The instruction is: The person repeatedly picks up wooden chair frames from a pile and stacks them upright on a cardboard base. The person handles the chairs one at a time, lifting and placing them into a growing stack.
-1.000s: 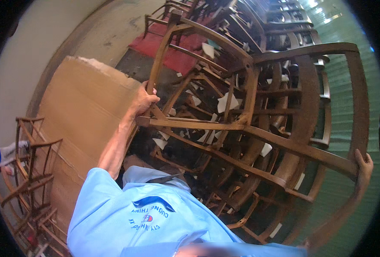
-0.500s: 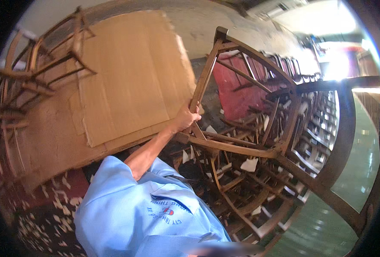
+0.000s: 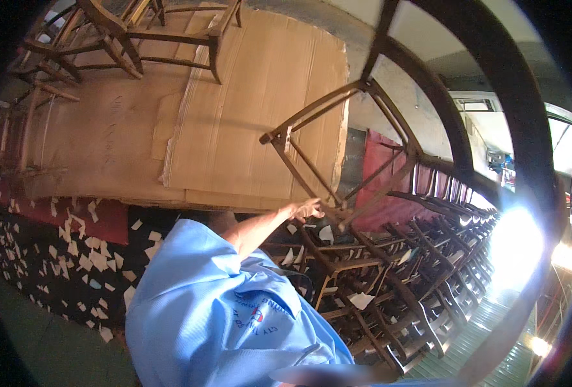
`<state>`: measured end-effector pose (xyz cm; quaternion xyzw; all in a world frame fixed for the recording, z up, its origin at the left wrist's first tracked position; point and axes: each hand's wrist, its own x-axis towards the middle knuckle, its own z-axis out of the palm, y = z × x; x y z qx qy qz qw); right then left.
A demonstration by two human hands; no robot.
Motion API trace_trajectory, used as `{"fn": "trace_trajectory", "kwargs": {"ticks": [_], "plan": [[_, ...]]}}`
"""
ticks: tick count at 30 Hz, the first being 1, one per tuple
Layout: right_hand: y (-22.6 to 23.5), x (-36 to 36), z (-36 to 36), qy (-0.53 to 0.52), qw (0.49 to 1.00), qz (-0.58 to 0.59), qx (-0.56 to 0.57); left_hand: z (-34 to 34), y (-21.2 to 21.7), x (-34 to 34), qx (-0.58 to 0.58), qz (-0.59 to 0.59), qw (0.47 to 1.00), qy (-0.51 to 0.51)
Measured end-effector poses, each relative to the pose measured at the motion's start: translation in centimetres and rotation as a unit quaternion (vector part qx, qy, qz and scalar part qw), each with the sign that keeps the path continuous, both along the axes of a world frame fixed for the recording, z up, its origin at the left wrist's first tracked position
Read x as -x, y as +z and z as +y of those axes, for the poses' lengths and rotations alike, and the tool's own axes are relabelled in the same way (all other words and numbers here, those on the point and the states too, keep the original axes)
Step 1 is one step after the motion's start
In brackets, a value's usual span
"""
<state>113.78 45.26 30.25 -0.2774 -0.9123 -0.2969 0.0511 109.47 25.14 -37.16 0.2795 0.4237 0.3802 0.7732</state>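
Chair frame [image 3: 337, 148] now swung up off the stack [image 3: 389, 284], tilted against the cardboard [image 3: 234, 116]. Left hand [image 3: 305, 209] clamped on its lower rail. Right hand has left view; its grip can't be told.

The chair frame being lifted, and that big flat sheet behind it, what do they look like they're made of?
The chair frame looks like solid wood with a dark brown stain: slim jointed rails, matching the stacked chairs below it. The left hand grips one rail. The flat sheet looks like plain corrugated cardboard: matte tan, with fold creases and overlapping flaps. The right hand is out of view.
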Motion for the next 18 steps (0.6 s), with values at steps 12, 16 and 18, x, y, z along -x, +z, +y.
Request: {"fn": "trace_trajectory", "kwargs": {"ticks": [12,16,18], "plan": [[-3.3,15.8,6.8,0.217,0.976,-0.033,-0.013,-7.7,38.6,23.8,-0.518,0.488,0.314,0.628],[-4.0,23.9,6.4,0.257,0.965,-0.045,-0.021,-11.8,42.6,23.9,-0.515,0.567,0.37,0.525],[-3.9,26.9,4.5,0.26,0.965,-0.042,-0.006,-14.4,42.9,26.0,-0.537,0.598,0.319,0.501]]}}
